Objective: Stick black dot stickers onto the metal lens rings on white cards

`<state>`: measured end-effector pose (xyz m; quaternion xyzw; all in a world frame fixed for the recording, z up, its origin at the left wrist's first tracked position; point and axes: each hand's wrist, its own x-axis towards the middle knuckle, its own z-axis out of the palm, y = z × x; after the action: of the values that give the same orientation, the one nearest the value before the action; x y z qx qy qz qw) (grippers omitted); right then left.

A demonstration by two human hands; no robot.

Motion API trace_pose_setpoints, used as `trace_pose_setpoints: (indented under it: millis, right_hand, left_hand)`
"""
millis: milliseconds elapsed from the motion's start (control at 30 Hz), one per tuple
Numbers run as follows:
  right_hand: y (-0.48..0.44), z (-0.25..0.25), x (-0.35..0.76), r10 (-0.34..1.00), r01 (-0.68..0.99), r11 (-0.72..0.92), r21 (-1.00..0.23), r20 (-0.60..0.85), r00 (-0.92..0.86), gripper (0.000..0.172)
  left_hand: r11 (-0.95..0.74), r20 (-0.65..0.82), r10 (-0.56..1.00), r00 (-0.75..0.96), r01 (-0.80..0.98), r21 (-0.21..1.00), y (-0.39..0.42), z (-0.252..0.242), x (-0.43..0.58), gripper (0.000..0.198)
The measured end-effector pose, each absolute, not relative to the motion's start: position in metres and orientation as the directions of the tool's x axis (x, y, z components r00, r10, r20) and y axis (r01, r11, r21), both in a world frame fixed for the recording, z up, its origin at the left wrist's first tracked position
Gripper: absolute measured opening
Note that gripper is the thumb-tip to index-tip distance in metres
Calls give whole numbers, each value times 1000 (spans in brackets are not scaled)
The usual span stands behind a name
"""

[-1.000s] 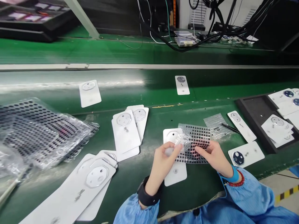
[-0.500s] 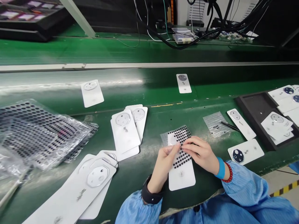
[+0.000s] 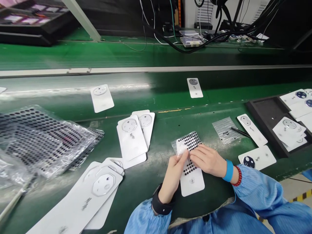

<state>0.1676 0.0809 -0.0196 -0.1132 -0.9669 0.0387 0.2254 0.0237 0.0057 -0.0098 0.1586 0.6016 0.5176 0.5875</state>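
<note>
In front of me, a clear sheet of black round dots [image 3: 193,139] lies over a white panel [image 3: 192,186], whose lower end sticks out. The fingers of my left hand [image 3: 175,169] are closed on the sheet's left part, thumb against fingertips. My right hand [image 3: 209,160] meets it there, its fingers bent together over the dots. Whatever sits between the right fingertips is hidden. Left of the hands are stacked white panels [image 3: 133,139] with round printed faces, and a larger pile [image 3: 80,198] lies nearer to me.
More dot sheets in clear plastic [image 3: 46,139] lie at left. On the right are a small dot sheet [image 3: 225,130], a black pen-like tool [image 3: 240,132], loose panels [image 3: 258,157] and a black tray [image 3: 266,112] holding panels. Two panels [image 3: 102,99] [image 3: 195,88] lie on the green belt [image 3: 146,94].
The panels on the belt have shifted right, and another's edge shows at far left. My fingers have drawn closer together over the sheet, which sits slightly further right with the panel.
</note>
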Motion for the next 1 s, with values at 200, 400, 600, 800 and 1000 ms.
trace_pose_setpoints:
  millis: [200,400,600,800,1000]
  right_hand:
    - [89,-41,183,302,260,952,-162,363,-882,18]
    - [88,-2,190,532,305,788,-535,342,-775,13]
    - [63,54,159,646,134,679,-722,500,-577,10]
    - [56,58,148,613,155,758,-633,612,-500,13]
    - [50,59,154,694,196,685,-701,547,-468,12]
  left_hand:
    - [382,-370,793,-484,-78,921,-3,-6,-13,37]
    - [330,-297,647,-702,-93,939,-37,28,-23,88]
    - [257,-301,775,-555,-157,954,-36,53,18,41]
    - [149,-165,830,-532,-74,986,-34,60,35,25]
    - [20,35,860,-510,103,994,-35,56,40,25]
